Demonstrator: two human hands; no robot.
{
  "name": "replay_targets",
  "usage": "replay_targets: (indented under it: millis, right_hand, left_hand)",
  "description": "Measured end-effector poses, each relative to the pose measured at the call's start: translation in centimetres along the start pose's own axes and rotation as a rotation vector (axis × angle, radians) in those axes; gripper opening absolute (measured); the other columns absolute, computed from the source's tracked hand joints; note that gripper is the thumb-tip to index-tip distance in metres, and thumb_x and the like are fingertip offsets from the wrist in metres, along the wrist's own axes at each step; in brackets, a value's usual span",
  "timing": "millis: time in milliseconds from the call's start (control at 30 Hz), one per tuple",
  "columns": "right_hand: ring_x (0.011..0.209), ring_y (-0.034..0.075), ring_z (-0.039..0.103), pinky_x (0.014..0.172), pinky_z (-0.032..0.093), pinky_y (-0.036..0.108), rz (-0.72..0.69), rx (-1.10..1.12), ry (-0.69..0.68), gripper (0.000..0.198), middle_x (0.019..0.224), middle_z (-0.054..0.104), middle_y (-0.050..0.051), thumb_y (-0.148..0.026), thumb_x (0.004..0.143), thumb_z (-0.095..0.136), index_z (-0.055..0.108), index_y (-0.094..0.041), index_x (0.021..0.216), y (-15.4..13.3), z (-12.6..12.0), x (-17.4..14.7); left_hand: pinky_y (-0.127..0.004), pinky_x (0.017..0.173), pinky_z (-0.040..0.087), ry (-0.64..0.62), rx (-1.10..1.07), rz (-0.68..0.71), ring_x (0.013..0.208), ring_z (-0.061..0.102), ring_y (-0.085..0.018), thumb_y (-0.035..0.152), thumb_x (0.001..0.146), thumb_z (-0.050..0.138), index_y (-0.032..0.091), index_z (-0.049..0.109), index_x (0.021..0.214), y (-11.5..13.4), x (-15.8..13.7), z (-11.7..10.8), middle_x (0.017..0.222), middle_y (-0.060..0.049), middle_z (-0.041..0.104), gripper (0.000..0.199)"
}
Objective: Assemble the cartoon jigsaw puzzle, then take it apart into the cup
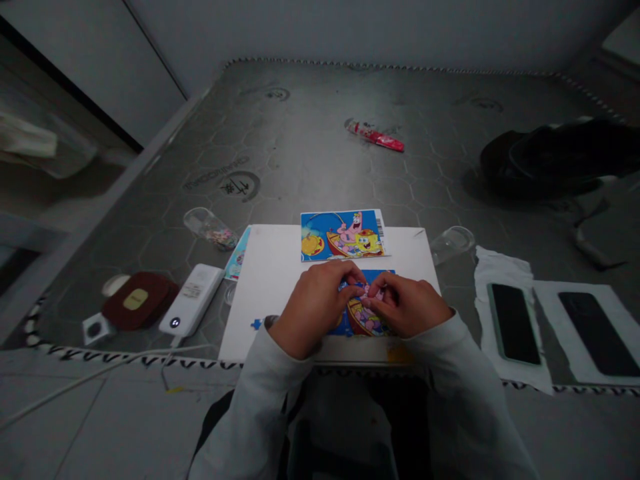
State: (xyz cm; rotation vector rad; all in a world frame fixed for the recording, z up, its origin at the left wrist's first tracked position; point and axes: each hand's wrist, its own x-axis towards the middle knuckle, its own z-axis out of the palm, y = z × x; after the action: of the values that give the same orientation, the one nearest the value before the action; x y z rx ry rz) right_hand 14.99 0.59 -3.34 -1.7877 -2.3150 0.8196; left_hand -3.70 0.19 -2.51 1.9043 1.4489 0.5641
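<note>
Centre frame, both hands meet over the puzzle point(367, 319) on the white board point(273, 280). Left hand point(315, 303) and right hand point(407, 305) have fingertips pinched narrow, touching a small piece; reference card point(343, 235) lies just above.

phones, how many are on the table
2. Both lie face up on white cloths at the right of the table: one phone nearer the white board, the other phone further right. A dark bag behind them could hide more.
</note>
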Motion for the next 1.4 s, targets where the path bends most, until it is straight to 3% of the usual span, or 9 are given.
replay_targets:
  millis: [433,567,767,933,1133,1400]
  right_hand:
    - [0.057,0.015,0.055,0.058,0.031,0.027,0.073,0.007,-0.012,0.017,0.059,0.060,-0.004,-0.041,0.079,0.067,0.068,-0.025,0.082,-0.1,0.0,0.1]
    - [0.056,0.014,0.055,0.057,0.031,0.027,0.085,0.022,-0.007,0.015,0.058,0.060,-0.004,-0.040,0.078,0.068,0.067,-0.025,0.080,-0.1,0.1,0.2]
    - [0.054,0.013,0.054,0.056,0.031,0.025,0.115,0.076,0.037,0.016,0.056,0.058,-0.006,-0.037,0.074,0.071,0.065,-0.025,0.083,-0.3,0.3,0.4]
    - [0.054,0.013,0.053,0.056,0.030,0.025,0.134,0.092,0.051,0.015,0.055,0.057,-0.007,-0.035,0.072,0.071,0.065,-0.025,0.082,-0.4,0.4,0.4]
    - [0.056,0.013,0.053,0.056,0.028,0.026,0.170,0.100,0.039,0.017,0.057,0.057,-0.007,-0.039,0.073,0.070,0.063,-0.026,0.082,-0.4,0.6,0.2]
    - [0.052,0.012,0.051,0.054,0.030,0.026,0.139,0.141,0.080,0.019,0.055,0.056,-0.007,-0.041,0.072,0.071,0.064,-0.025,0.080,-0.1,0.7,0.2]
  left_hand:
    - [-0.029,0.082,0.047,-0.047,-0.029,-0.001,0.091,0.065,-0.017,0.021,0.087,0.063,0.023,0.068,0.092,0.0,-0.1,-0.3,0.094,0.002,0.073,0.007]
    - [-0.031,0.079,0.047,-0.034,0.105,-0.021,0.089,0.066,-0.019,0.025,0.088,0.063,0.026,0.068,0.095,0.5,-0.4,-0.3,0.095,0.002,0.073,0.008]
    - [-0.033,0.074,0.047,-0.079,0.288,0.057,0.089,0.067,-0.023,0.030,0.089,0.062,0.027,0.069,0.096,1.3,-0.7,-0.7,0.096,0.000,0.074,0.010]
    - [-0.033,0.079,0.047,-0.042,0.190,0.010,0.091,0.067,-0.021,0.025,0.088,0.062,0.026,0.069,0.096,1.0,-0.4,-0.2,0.097,0.000,0.074,0.010]
    - [-0.029,0.074,0.044,0.020,0.009,-0.048,0.084,0.064,-0.017,0.021,0.090,0.058,0.021,0.064,0.095,0.4,0.0,0.5,0.091,0.000,0.071,0.008]
    - [-0.033,0.081,0.045,0.041,0.091,-0.086,0.092,0.064,-0.020,0.023,0.095,0.048,0.021,0.063,0.096,1.1,-0.8,-1.0,0.101,-0.004,0.070,0.015]
